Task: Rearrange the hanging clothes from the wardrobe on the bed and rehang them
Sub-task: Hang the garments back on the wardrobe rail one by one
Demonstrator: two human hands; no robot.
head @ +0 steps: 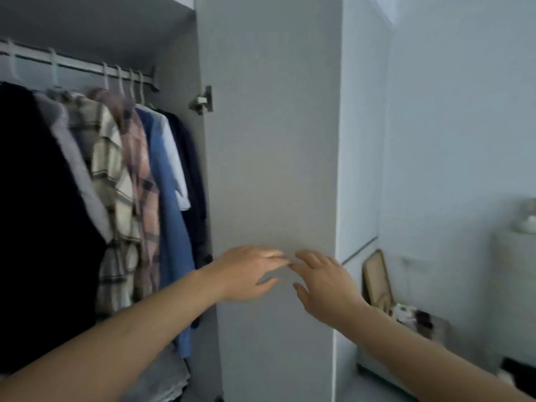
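The wardrobe stands open on the left, its grey door swung out in front of me. Several clothes hang from white hangers on the rail: a black garment, a cream plaid shirt, a pink plaid shirt, a blue shirt and a dark navy one. My left hand and my right hand are stretched out side by side against the door's inner face, fingers spread, holding nothing. The bed is out of view.
A metal hinge sits on the door's inner edge. To the right are a pale wall, a white cabinet with an object on top, and an open tan case with small items on a low surface.
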